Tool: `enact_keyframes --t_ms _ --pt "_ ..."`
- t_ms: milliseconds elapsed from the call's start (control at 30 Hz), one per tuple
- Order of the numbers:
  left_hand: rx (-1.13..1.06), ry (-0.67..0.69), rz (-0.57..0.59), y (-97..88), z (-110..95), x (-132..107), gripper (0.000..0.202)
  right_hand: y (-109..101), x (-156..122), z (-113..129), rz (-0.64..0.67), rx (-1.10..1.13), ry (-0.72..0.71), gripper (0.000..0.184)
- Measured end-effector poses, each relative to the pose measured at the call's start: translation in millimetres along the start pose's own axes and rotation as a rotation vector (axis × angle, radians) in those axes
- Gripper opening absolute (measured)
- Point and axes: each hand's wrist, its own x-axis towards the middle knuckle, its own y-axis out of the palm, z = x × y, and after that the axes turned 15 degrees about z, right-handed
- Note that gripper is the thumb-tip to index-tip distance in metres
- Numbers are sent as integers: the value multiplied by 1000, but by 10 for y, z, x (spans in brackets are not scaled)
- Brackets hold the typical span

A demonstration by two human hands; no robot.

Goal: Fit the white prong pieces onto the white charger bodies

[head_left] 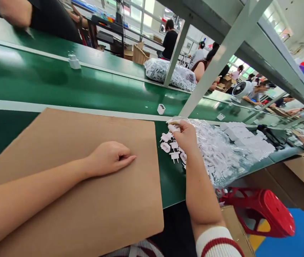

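Note:
My left hand (111, 159) rests on a flat brown cardboard sheet (130, 200), its fingers curled in a loose fist and its thumb pointing right; nothing shows in it. Past the sheet's right edge, my right hand (186, 137) pinches a small white plug part (172, 127) at its fingertips, though the fingers partly hide it. Just below that hand lie loose white two-pin plug parts (175, 156) on the green bench. To its right, a clear plastic bag (216, 153) spreads out, full of similar white pieces.
Beyond the sheet runs a green conveyor (109, 87) with white adapters (161, 109) spaced along it. A slanting metal post (211, 67) rises near my right hand. White blocks (248, 139) are stacked at right; a red stool (269, 214) stands below. Several people work beyond.

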Motion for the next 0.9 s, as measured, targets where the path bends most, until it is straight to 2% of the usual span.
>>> enact_keyframes --t_ms 100,167,267,333,400,533,667,767,900 --pt "1 -16 3 6 -9 10 49 -22 -147 52 192 -443 48 20" --pt "14 -21 13 3 -16 11 49 0 -241 106 321 -715 124 25" --pt "32 -25 18 4 -13 6 49 44 -289 146 418 -910 183 32" --pt "39 -32 9 11 -7 1 49 73 -274 149 426 -915 175 26" --pt "40 -43 2 17 -3 0 48 111 -257 151 380 -873 122 17" --pt "35 -54 2 13 -13 19 48 263 -281 165 294 -641 -112 4" --pt "12 -74 -14 13 -39 45 47 480 -318 132 364 -484 -236 12" --pt "-50 -131 -43 13 -65 31 47 575 -305 81 448 -418 -223 19" --pt "-230 -291 -52 -73 -63 34 47 577 -273 51 490 -412 -172 34"
